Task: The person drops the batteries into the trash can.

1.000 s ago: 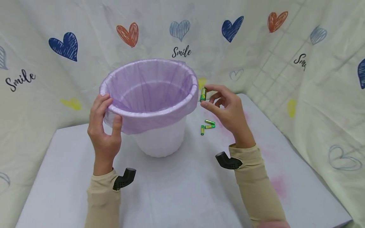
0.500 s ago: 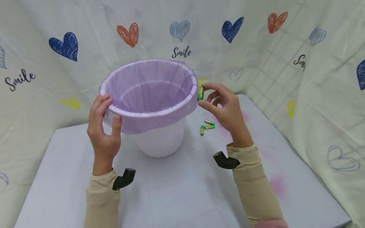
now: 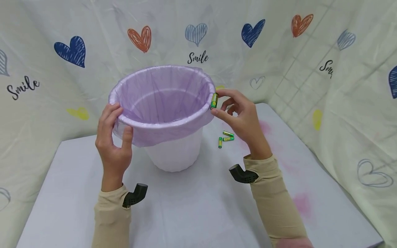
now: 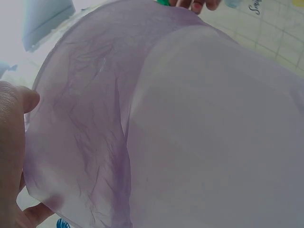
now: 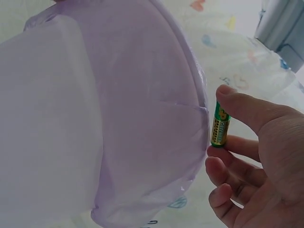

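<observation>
A white bin (image 3: pixel 173 156) with a purple bag (image 3: pixel 167 134) folded over its rim stands on the table. My left hand (image 3: pixel 114 148) grips the bin's left rim, fingertips over the bag's edge and thumb on the outside. At the opposite rim, my right hand (image 3: pixel 240 117) pinches a green battery (image 3: pixel 214 101) end to end between thumb and a finger. In the right wrist view the battery (image 5: pixel 220 126) is close beside the bag's outer edge; whether it touches is hard to tell. Three more green batteries (image 3: pixel 228 139) lie on the table right of the bin.
The white table (image 3: pixel 186 213) has pink stains on its right side. Behind and beside it hangs a pale curtain (image 3: pixel 229 65) printed with hearts and the word Smile. A black curved device (image 3: pixel 243 174) sits on each sleeve cuff.
My right hand has moved left with the battery, from beside the bin to its right rim. The left hand keeps its grip, and the batteries on the table stay put.
</observation>
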Action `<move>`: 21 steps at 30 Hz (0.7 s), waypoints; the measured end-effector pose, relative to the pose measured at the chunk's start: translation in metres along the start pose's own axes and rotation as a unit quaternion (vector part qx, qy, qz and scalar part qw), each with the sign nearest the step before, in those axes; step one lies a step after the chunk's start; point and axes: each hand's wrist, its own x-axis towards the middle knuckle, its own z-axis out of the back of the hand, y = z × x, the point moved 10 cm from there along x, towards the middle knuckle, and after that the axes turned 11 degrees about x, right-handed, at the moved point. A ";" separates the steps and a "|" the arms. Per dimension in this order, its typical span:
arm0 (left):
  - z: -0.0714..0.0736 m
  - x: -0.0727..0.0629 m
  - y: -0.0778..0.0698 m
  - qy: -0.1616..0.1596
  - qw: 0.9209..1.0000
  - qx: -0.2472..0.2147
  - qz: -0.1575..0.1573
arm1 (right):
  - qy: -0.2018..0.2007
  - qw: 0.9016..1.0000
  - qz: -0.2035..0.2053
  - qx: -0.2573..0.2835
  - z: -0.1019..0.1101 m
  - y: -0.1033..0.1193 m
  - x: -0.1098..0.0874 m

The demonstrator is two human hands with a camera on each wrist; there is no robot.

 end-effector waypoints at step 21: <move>-0.001 -0.002 0.009 -0.001 1.000 -0.002 -0.004 | 0.000 1.000 0.010 -0.006 -0.012 0.002 0.008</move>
